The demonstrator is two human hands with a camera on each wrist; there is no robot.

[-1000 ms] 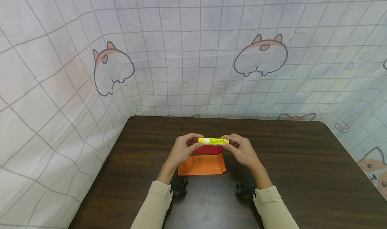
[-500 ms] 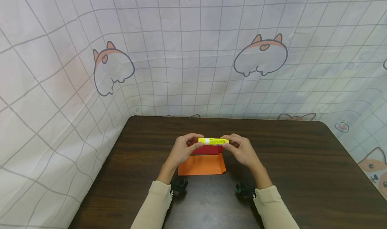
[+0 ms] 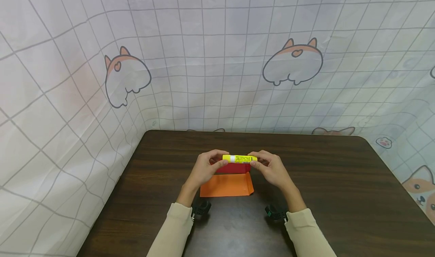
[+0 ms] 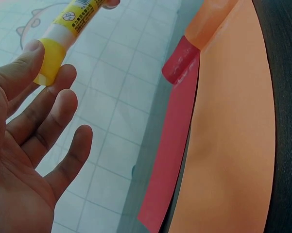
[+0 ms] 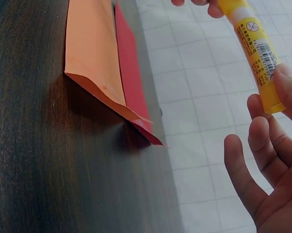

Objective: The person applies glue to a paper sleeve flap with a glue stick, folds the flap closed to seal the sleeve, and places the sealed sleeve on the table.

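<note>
A yellow glue stick with a white band lies level in the air between both hands in the head view. My left hand pinches its translucent yellow cap between thumb and fingers, the lower fingers spread loosely. At the other end, my right hand pinches the yellow base. Beneath them, an orange sheet of paper rests on the table, its right end folded up as a flap. Behind it is a red sheet, partly hidden by the hands and glue stick; its left end curls up in the left wrist view.
The dark wooden table reaches back to a white grid-patterned cloth printed with cartoon dogs, which also hangs along the left and right sides. Small black devices sit at both wrists.
</note>
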